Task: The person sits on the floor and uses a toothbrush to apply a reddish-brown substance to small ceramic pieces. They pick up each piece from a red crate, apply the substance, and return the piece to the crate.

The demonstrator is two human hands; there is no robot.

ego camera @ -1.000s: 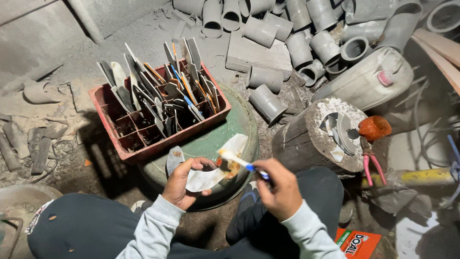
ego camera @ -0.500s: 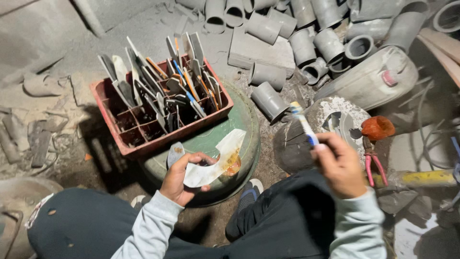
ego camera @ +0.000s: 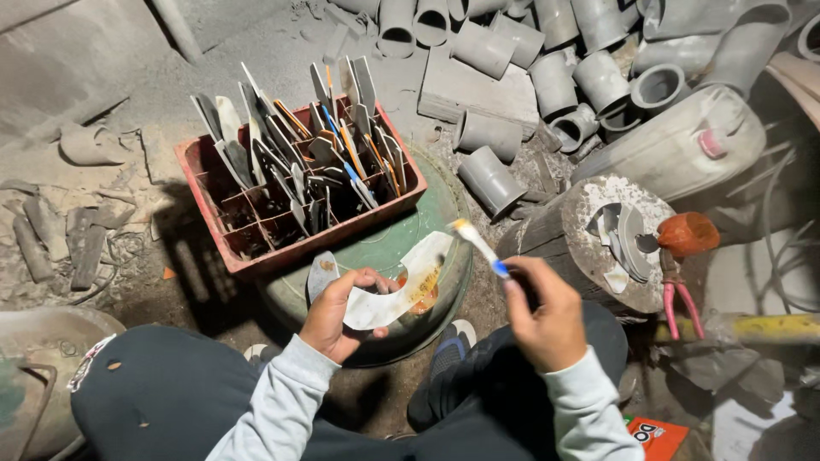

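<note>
At the centre of my view, over a round green drum lid (ego camera: 444, 224), my left hand (ego camera: 340, 312) is closed around a curved whitish strip of cut pipe (ego camera: 400, 288), thumb on top and fingers curled under its near end; the strip arcs away toward 2 o'clock from that hand and carries an orange-yellow smear of glue along its far half. My right hand (ego camera: 547, 311), at 3 o'clock from the strip and clear of it, is gripped tight on a small brush (ego camera: 478, 246) with a blue handle, its pale tip pointing up toward 11 o'clock and hanging just off the strip's far end (I cannot tell whether bristles and strip touch). At 11 o'clock from the left hand a red plastic crate (ego camera: 337, 229) sits partly on the drum lid, its compartments stuffed with upright grey blades and strips. At 2 o'clock from the right hand a wooden stump (ego camera: 571, 224) holds a few curved grey offcuts, with an orange cap (ego camera: 688, 234) and pink-handled pliers (ego camera: 676, 300) at its right edge. Grey pipe sections (ego camera: 547, 51) lie heaped toward 12 o'clock, and a pale plastic jerrycan (ego camera: 683, 150) lies on its side just beyond the stump.
</note>
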